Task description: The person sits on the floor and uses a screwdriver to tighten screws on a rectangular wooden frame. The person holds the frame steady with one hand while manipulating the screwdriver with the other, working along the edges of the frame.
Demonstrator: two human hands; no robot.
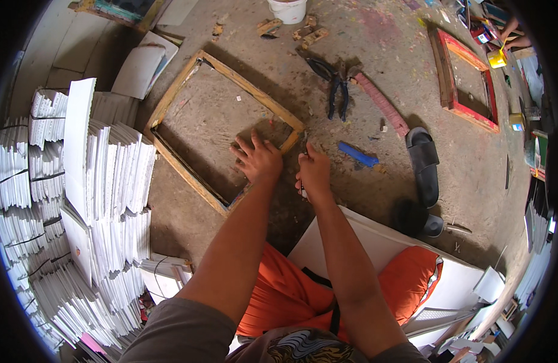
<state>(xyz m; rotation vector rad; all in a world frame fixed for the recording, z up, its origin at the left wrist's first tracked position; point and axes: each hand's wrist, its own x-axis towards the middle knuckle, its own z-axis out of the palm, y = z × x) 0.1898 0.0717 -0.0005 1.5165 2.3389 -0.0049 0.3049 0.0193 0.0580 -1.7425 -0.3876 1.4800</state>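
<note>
A rectangular wooden frame (188, 63), its yellow-brown wood worn, lies on the concrete floor in front of me. My left hand (259, 160) rests with spread fingers over its near right side. Just to the right, my right hand (314, 174) is closed around a slim tool with a pale handle, close to the frame's right corner. The fingers hide most of this tool, so its kind is unclear. Beyond my right hand lie black-handled pincers (338, 91), a hammer (382, 100) with a pink-wrapped handle, and a blue strip-like piece (358, 154).
Tall stacks of white sheets (112, 175) stand at the left. A red-painted frame (491, 100) and a yellow cup (497, 58) are at the far right, near another person's hand (512, 37). Black sandals (423, 166) lie at right; a white bucket (288, 11) stands at the back.
</note>
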